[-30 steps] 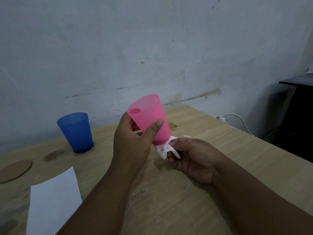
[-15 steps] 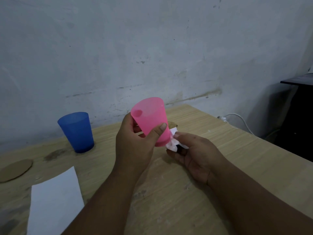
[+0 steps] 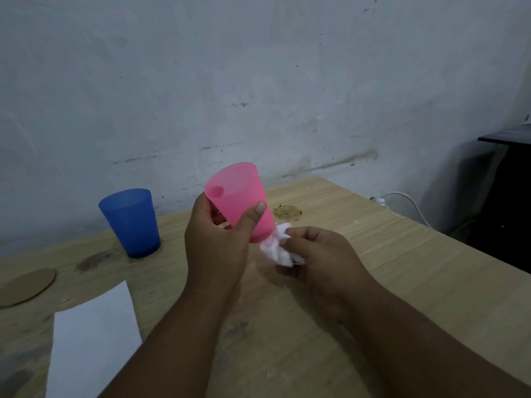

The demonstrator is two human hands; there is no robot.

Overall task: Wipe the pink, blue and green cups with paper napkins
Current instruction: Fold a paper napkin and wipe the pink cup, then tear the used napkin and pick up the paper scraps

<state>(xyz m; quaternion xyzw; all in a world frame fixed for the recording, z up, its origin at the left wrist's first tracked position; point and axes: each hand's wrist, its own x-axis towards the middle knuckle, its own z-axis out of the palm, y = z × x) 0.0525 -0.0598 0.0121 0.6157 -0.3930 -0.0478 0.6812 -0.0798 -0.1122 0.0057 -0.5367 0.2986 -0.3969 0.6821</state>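
Pink cup (image 3: 241, 199) tilted between hands (image 3: 215, 242)

Dim, flat, bluish light; soft shadows lie under the hands on the wooden table (image 3: 373, 254). Beyond its right edge the corner sinks into darkness. Wide-angle bending curves its edges.

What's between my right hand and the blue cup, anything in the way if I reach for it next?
Yes: the left hand holding the tilted pink cup sits between the right hand, which grips the crumpled napkin, and the blue cup.
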